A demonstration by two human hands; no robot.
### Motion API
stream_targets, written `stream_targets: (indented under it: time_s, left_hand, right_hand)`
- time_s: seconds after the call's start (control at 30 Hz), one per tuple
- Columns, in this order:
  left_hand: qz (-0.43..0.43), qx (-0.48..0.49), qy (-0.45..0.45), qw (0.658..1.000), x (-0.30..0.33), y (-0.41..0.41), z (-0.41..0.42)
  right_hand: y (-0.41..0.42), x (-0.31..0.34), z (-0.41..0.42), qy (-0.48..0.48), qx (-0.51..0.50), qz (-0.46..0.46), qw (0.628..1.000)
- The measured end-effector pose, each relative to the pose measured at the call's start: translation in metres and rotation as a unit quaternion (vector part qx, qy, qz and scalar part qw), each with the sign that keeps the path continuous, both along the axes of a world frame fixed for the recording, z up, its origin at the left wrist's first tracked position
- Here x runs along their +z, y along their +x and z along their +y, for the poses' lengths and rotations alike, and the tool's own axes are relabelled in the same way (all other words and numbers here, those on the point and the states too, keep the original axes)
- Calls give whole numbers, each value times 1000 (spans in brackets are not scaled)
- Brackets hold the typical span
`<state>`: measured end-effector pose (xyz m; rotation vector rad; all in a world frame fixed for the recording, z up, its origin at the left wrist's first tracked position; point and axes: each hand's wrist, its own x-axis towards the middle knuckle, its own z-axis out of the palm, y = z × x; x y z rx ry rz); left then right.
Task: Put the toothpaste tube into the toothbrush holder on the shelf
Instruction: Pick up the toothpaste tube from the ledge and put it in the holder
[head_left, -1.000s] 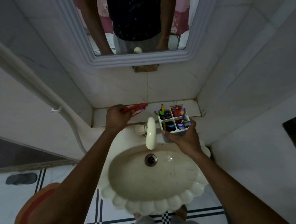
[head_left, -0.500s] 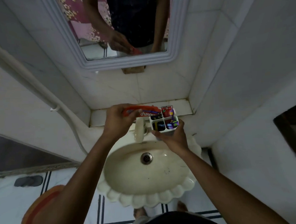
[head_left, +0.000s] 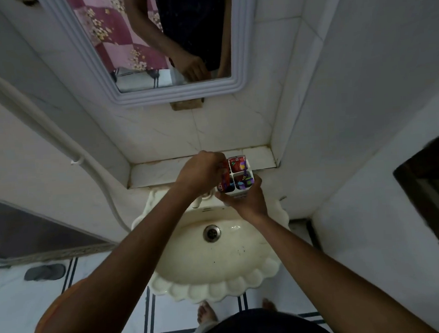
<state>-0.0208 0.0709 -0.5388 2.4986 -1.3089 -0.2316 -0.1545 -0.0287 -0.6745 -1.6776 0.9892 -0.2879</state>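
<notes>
A white toothbrush holder (head_left: pixel 248 162) with four compartments is held just above the sink's back edge, in front of the tiled shelf (head_left: pixel 162 172). My right hand (head_left: pixel 245 200) grips it from below and the near side. My left hand (head_left: pixel 201 171) is closed on the red toothpaste tube (head_left: pixel 224 182), which stands nearly upright with its lower end inside the holder's near-left compartment. Toothbrushes and a second red tube fill the other compartments. My left hand hides the upper part of the tube I hold.
A cream scalloped sink (head_left: pixel 215 258) with a metal drain (head_left: pixel 211 233) lies below the hands. A framed mirror (head_left: pixel 156 42) hangs above the shelf. A white pipe (head_left: pixel 59 139) runs down the left wall. A dark sandal (head_left: pixel 44 272) lies on the floor.
The toothpaste tube has swung from lying level above the holder to standing in its near-left compartment. My left hand moved right, up to the holder. My right hand kept its grip.
</notes>
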Motion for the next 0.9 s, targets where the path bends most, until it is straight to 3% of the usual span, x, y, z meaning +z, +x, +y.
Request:
stream_targets:
  time_s: [0.2, 0.37, 0.47, 0.63, 0.73, 0.9]
  left_hand:
    - [-68, 6, 100, 993, -10, -6, -7]
    - [-95, 10, 92, 991, -17, 2, -12]
    - [-62, 12, 100, 993, -20, 7, -11]
    - [59, 68, -22, 996, -24, 9, 0]
    - [107, 141, -124, 976, -31, 10, 11]
    - [120, 229, -179, 949, -37, 14, 34]
  right_hand:
    - [-3, 5, 2, -11, -7, 12, 1000]
    - [-4, 10, 7, -29, -10, 17, 999]
    - [-3, 6, 10, -41, -15, 10, 999]
    - [1, -1, 10, -73, -30, -4, 997]
    - [3, -3, 8, -105, -18, -9, 994]
    - [9, 6, 8, -114, -20, -30, 993]
